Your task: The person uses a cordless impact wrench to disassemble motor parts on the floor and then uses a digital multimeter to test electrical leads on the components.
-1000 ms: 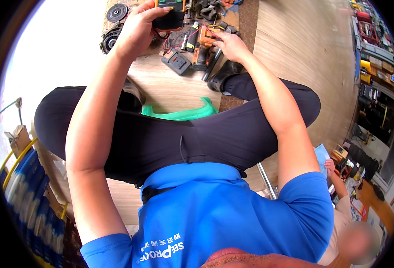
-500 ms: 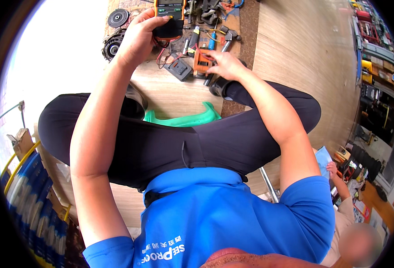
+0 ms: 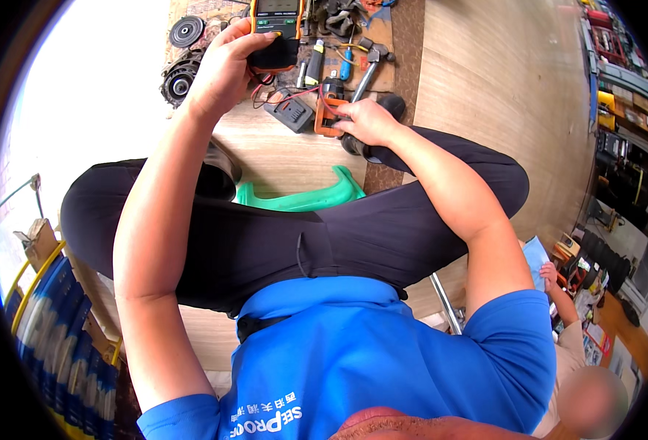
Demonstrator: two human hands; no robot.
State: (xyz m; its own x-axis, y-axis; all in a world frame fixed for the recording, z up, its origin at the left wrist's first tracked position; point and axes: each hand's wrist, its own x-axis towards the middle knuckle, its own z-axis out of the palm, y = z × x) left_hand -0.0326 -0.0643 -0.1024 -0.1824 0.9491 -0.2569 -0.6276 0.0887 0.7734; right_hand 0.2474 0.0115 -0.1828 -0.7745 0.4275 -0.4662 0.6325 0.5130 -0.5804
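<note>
Orange-edged, the digital multimeter (image 3: 276, 50) sits in the left hand (image 3: 225, 67), thumb laid across its front (the other fingers are largely hidden behind the case). The right hand (image 3: 368, 122) has fingers and thumb closed on an orange power tool (image 3: 324, 123), just right of a grey battery pack (image 3: 292, 114) and near a hammer (image 3: 366, 79).

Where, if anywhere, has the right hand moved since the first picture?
Yes: the right hand has moved down the picture, closer to the green piece.
</note>
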